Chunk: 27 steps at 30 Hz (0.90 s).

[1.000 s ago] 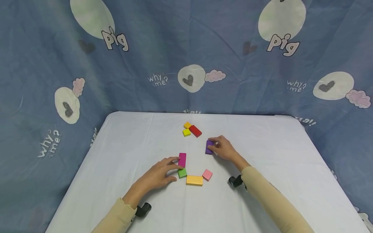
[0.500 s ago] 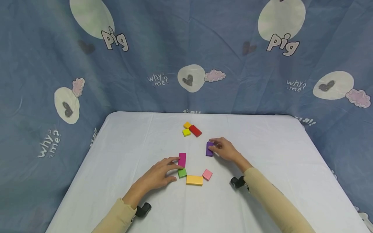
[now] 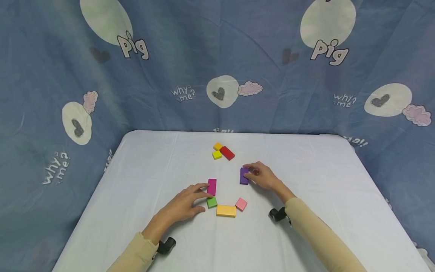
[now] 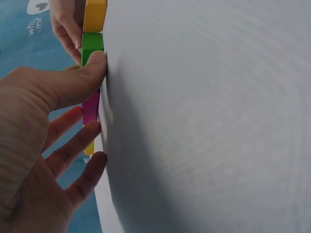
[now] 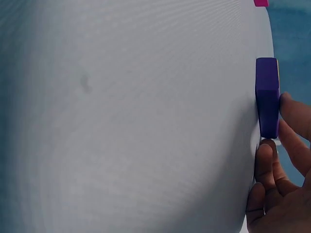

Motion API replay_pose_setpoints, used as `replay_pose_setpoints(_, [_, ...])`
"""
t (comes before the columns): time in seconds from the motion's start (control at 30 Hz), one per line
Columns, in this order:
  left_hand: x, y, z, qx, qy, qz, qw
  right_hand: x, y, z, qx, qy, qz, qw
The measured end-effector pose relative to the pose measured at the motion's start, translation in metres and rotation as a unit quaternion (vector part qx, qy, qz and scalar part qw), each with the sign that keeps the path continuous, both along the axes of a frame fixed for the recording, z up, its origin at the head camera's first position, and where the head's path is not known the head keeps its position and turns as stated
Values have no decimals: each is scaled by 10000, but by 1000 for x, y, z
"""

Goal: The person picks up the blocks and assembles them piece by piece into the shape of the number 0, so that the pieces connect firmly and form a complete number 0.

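The left hand (image 3: 181,203), fingers spread and empty, touches the magenta block (image 3: 212,182); at that block's two o'clock the right hand (image 3: 263,176) pinches the purple block (image 3: 243,179).

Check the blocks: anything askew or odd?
The pink block sits askew: turned diagonally at the long orange block's right end, whereas the purple block in the right hand lies nearly straight. The red block farther back is angled too.

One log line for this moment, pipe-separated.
left hand: at magenta block, green block | right hand: holds purple block | front: long orange block, pink block | back: red block, small yellow block, small orange block
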State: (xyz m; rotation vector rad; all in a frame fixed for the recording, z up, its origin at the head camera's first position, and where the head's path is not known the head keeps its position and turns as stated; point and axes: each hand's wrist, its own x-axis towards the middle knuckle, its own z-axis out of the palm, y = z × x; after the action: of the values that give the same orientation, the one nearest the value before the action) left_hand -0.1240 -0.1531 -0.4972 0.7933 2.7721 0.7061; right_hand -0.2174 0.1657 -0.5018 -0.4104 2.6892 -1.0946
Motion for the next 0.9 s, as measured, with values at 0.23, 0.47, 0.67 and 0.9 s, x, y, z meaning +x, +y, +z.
replay_pose_setpoints(0.23, [1,1,1,42,-13,-36,10000,3,1,1,58,80,150,9998])
replay_pose_setpoints(0.47, [1,-1,1,34,-40,2,10000,4,1,-1,-6,30,129,9999])
replay_pose_setpoints(0.67, [0,-1,-1,43,-25,-25,10000,5,1,-1,-49,-22,106,9999])
replay_pose_setpoints(0.9, [0,-1,-1,45,35,-6,10000,6,2,-1,-129,-57,144,9998])
